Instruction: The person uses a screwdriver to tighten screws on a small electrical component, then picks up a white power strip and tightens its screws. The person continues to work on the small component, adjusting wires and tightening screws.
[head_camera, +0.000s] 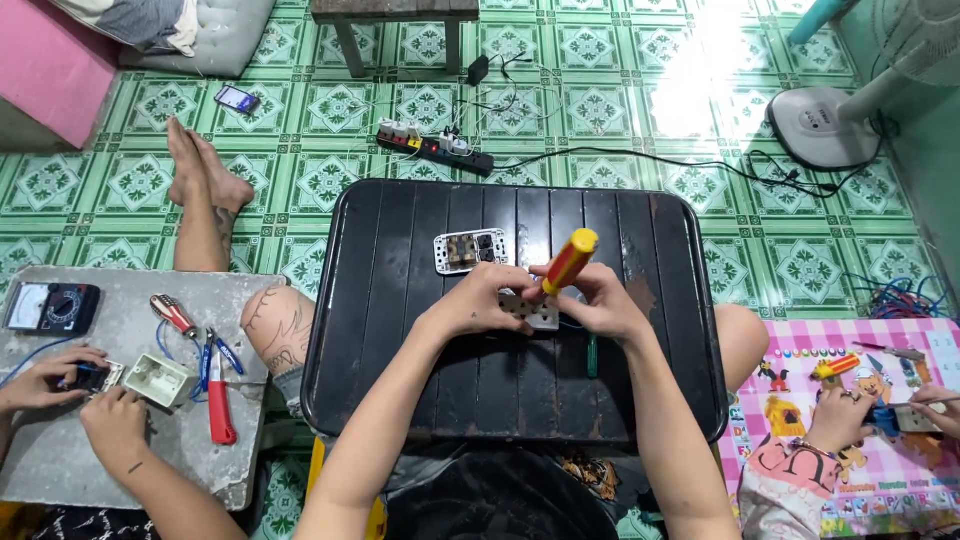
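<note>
White socket plate (532, 312) at frame centre on black slatted tray table (400, 380), pinched along its left edge by left hand (480, 300). Right hand (598, 300) clenched around red-and-yellow screwdriver (567, 262), tip down on the plate. Second socket plate (470, 251) just above; green screwdriver (592, 356) below the right hand.

This looks like a room in a home, with people sitting on the floor. The floor (600, 110) has green tiles with flower shapes. At 11 o'clock lie a grey cushion (215, 35) and a phone (236, 98). At 12 o'clock a power strip (435, 148) lies by a wooden bench (395, 12). At 2 o'clock stands a white fan (830, 125). Low tables, a black one (400, 380) in the middle, hold tools.
</note>
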